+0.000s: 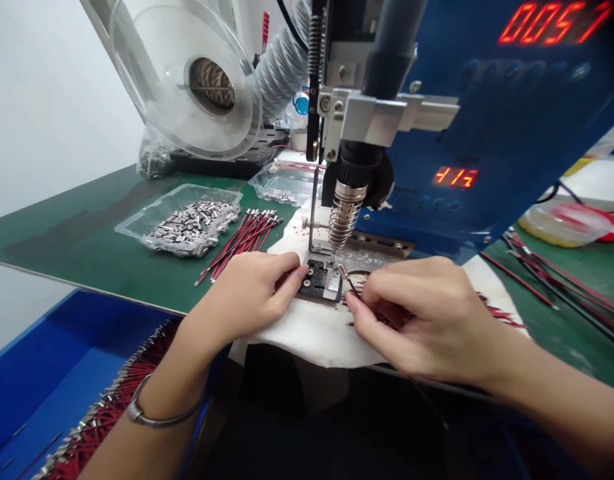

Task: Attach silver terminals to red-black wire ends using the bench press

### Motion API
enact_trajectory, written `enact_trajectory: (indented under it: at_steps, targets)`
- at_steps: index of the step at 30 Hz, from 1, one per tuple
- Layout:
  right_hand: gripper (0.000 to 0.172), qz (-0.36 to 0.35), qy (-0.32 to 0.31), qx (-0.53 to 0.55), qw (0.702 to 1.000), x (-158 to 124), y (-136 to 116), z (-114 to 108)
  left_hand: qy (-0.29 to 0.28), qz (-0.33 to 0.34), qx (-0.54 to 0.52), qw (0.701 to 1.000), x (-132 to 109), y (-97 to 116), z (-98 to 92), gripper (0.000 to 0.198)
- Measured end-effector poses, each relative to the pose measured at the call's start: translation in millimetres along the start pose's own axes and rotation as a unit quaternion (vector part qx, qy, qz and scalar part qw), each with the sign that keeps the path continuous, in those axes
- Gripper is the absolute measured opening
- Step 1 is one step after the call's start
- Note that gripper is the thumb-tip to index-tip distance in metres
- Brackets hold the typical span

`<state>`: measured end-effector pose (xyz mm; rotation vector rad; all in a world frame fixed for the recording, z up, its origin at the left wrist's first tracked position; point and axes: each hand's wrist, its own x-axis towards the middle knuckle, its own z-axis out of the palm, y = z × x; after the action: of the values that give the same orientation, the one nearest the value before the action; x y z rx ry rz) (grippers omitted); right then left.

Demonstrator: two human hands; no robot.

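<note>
My right hand [417, 313] pinches a thin wire [354, 288] between thumb and fingers. A small metal connector [343, 270] sits at the wire's tip, just right of a black fixture block [314, 280]. My left hand [259, 287] is closed, thumb and forefinger together at the block's left edge; whatever they hold, if anything, is too small to tell. Above the block, the coiled-spring nozzle of a soldering machine [345, 207] points down. A white cloth [307, 333] lies under the block, with red and black wires partly hidden behind my right hand.
A clear tray [131, 227] of metal connectors stands left, beside a bundle of red-black wires [247, 240]. Behind are a second clear tray [301, 190] and a round fume hood [161, 80]. The blue machine body [487, 120] rises right. A blue bin [51, 340] holds many finished-looking wires.
</note>
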<state>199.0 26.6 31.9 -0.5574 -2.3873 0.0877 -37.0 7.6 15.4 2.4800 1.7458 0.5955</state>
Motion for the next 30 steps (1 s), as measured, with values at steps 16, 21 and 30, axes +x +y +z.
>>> enact_trajectory:
  at_steps: [16, 21, 30]
  targets:
    - [0.026, 0.028, -0.009, 0.039, 0.999, -2.1, 0.4, 3.8, 0.003, 0.008, 0.007, 1.000, 0.2, -1.8, 4.1, 0.032]
    - [0.027, 0.096, -0.031, 0.097, 0.990, 1.7, -2.0, 3.1, 0.000, 0.005, 0.002, 1.000, 0.4, -2.2, 3.6, 0.033]
    - [0.027, 0.184, -0.061, 0.220, 0.956, 8.3, -6.1, -0.5, -0.003, 0.009, -0.001, 1.000, 0.3, -2.0, 2.8, 0.032]
